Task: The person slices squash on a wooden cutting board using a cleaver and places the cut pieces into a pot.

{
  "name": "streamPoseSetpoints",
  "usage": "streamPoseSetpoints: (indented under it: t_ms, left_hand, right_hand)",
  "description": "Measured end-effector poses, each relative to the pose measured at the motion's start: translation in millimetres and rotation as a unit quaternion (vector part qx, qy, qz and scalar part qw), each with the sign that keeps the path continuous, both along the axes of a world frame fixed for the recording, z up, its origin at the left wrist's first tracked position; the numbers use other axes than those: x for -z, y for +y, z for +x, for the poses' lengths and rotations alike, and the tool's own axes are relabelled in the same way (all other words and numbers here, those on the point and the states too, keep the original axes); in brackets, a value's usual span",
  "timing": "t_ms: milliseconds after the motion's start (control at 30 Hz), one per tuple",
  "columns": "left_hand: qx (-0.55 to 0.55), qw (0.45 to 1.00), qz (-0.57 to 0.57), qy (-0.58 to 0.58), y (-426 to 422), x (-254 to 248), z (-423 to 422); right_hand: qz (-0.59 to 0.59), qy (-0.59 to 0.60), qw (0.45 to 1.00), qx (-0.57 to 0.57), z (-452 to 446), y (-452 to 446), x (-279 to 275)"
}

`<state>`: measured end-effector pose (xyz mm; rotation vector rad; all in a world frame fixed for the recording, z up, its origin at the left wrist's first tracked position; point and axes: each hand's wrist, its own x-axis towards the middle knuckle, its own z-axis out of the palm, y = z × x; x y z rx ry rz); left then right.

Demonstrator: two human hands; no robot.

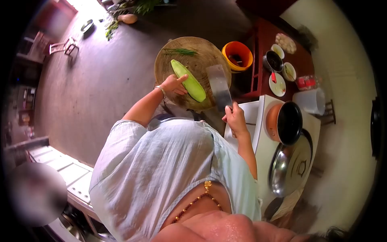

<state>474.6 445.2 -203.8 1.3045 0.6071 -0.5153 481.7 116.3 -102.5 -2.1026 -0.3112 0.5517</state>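
A long pale green gourd lies aslant on a thick round wooden chopping block. My left hand grips it from the left, with a finger reaching over its top; the fingers beneath are partly hidden. In my right hand is the handle of a broad cleaver, most of the handle covered by my closed fingers. The blade points away from me over the right side of the block, apart from the gourd. A small bunch of thin green stalks lies near the block's far edge.
An orange bucket with dark contents stands right of the block. Beyond it, a red table carries bowls and a pot. On a white counter sit a brown pot and a large metal lid. A chair stands far left.
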Motion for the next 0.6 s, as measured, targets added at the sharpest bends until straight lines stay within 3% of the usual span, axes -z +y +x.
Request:
streamPoseSetpoints:
  t_ms: [100, 300, 600]
  left_hand:
    - [-0.047, 0.998, 0.021, -0.029, -8, -12, -10]
    - [-0.006, 0.999, 0.038, -0.017, -1, -12, -3]
    - [0.021, 0.999, 0.037, -0.018, 19, -23, 7]
  right_hand:
    - [-0.017, -0.011, 0.997, -0.075, 26, 28, -10]
    - [-0.076, -0.111, 0.973, -0.188, 58, 82, 6]
    - [-0.169, -0.097, 0.956, -0.220, 67, 134, -18]
